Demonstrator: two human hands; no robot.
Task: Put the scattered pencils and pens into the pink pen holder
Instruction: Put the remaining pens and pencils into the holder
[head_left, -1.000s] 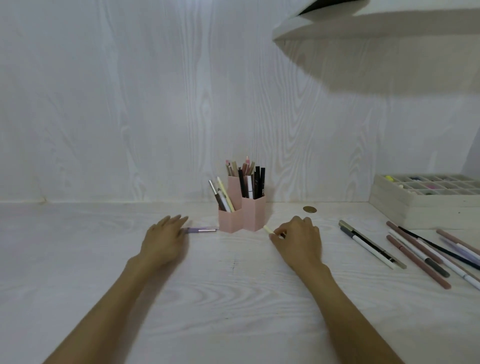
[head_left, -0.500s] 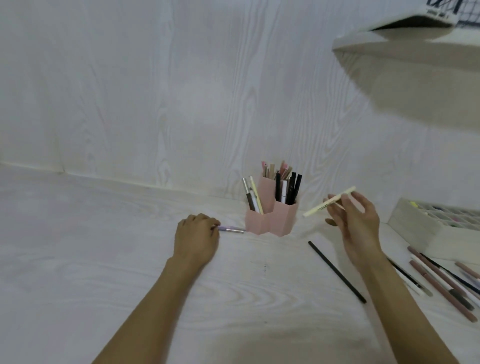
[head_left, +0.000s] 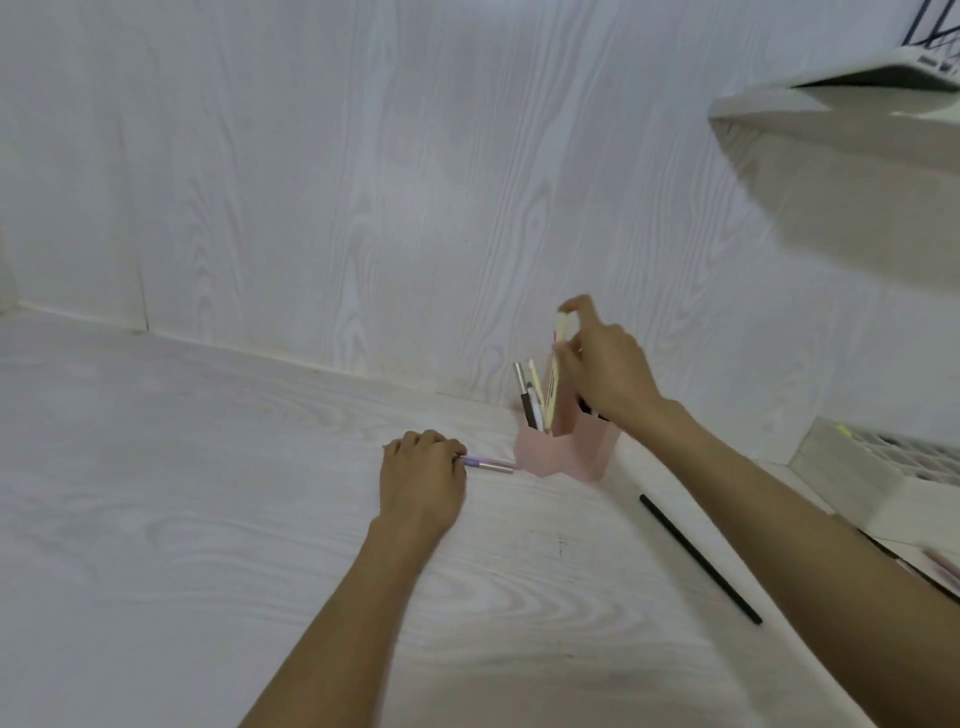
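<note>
We pinch yellow pencil (head_left: 555, 387) upright in right hand (head_left: 605, 371) over pink holder (head_left: 566, 453). Our left hand (head_left: 422, 480) grips purple pen (head_left: 488, 464) on desk (head_left: 182, 519). Black pencil (head_left: 698, 557) lies beside.

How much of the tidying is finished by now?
Several pens already stand in the pink holder. The right hand is lowering a yellow pen into it; the left hand grips a purple pen on the desk. A black pencil remains loose.

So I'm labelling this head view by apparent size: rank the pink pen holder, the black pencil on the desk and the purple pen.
1. Pink pen holder, largest.
2. Black pencil, longest but thin.
3. Purple pen, smallest; the left hand hides part of it.
</note>
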